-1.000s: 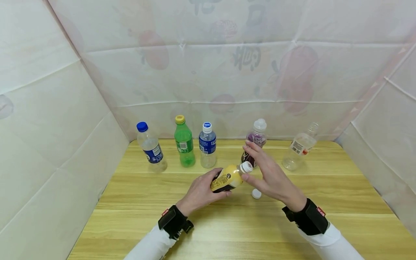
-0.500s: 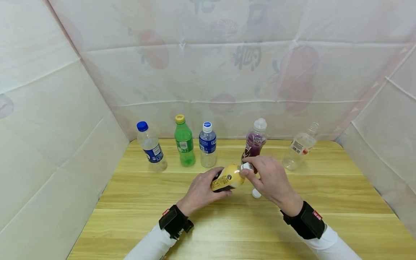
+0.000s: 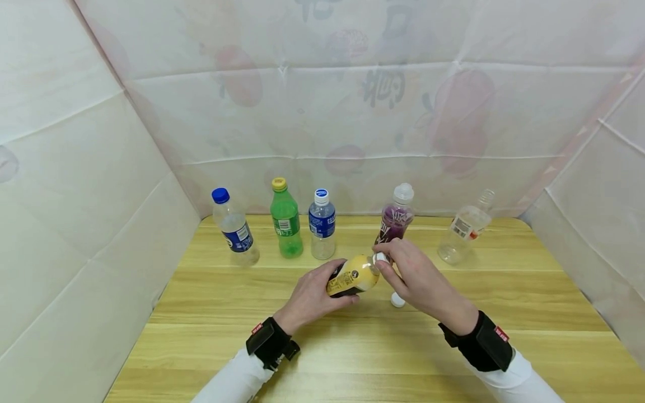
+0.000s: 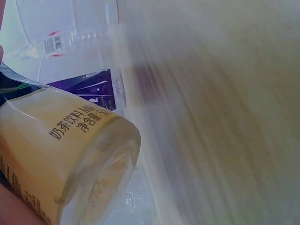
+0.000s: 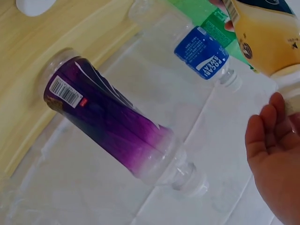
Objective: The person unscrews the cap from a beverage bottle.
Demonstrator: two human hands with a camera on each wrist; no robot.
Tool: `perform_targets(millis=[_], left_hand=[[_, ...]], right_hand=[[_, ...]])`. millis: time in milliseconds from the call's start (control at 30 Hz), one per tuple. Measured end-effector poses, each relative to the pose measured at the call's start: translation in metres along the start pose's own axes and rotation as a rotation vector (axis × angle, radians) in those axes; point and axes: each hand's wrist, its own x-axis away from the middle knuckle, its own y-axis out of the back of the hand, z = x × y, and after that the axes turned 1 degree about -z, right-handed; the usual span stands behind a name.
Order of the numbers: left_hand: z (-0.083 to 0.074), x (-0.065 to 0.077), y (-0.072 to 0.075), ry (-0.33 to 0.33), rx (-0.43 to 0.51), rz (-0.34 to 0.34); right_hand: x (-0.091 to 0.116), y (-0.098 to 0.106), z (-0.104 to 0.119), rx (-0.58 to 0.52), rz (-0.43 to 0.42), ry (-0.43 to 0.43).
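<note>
My left hand [image 3: 313, 295] grips a yellow milk tea bottle [image 3: 354, 275] round its body, above the table. The bottle lies tilted, its neck pointing to the upper right. On the neck is a white cap [image 3: 380, 257], pinched between the thumb and fingers of my right hand [image 3: 423, 282]. In the left wrist view the clear base of the milk tea bottle [image 4: 65, 145] faces the camera. The right wrist view shows curled fingers [image 5: 262, 136] at its neck. Just behind the right hand stands a purple-labelled bottle [image 3: 395, 221], its lower part hidden.
A loose white cap [image 3: 397, 300] lies on the table [image 3: 353, 358] below the right hand. Along the back stand a blue-capped bottle [image 3: 235, 232], a green bottle [image 3: 285, 221], a blue-labelled bottle [image 3: 322, 224] and, at right, an uncapped clear bottle [image 3: 464, 229]. White cloth walls [image 3: 302, 112] enclose the table.
My right hand, spread beside the bottle's neck a second ago, has closed its fingers on the white cap and turned slightly. The left hand and milk tea bottle have stayed nearly still.
</note>
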Motion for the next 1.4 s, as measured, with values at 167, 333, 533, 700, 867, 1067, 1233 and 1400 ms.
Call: perform_targets(millis=[167, 333, 533, 700, 867, 1067, 1233, 1400], left_hand=[[0.002, 0.0, 0.0, 0.002, -0.004, -0.003], [0.004, 0.0, 0.0, 0.004, -0.001, -0.009], [0.004, 0.001, 0.0, 0.0, 0.002, -0.014], [0.004, 0.002, 0.0, -0.005, 0.005, -0.01], [0.004, 0.002, 0.0, -0.001, 0.008, 0.0], [0.003, 0.002, 0.0, 0.007, 0.004, 0.007], [0.002, 0.002, 0.0, 0.001, 0.006, 0.004], [0.002, 0.002, 0.001, 0.01, 0.012, 0.01]], right_hand=[[0.0, 0.005, 0.0, -0.02, 0.047, 0.018], [-0.001, 0.008, 0.001, -0.056, 0.064, 0.043], [0.0, 0.011, 0.002, -0.098, 0.076, 0.037], [0.001, 0.012, 0.002, -0.136, 0.084, 0.006], [0.001, 0.012, 0.004, -0.096, 0.084, -0.128], [0.0, 0.002, 0.008, 0.012, 0.02, -0.241], [-0.003, -0.003, 0.011, 0.031, -0.026, -0.226], [-0.003, -0.004, 0.011, -0.012, -0.023, -0.196]])
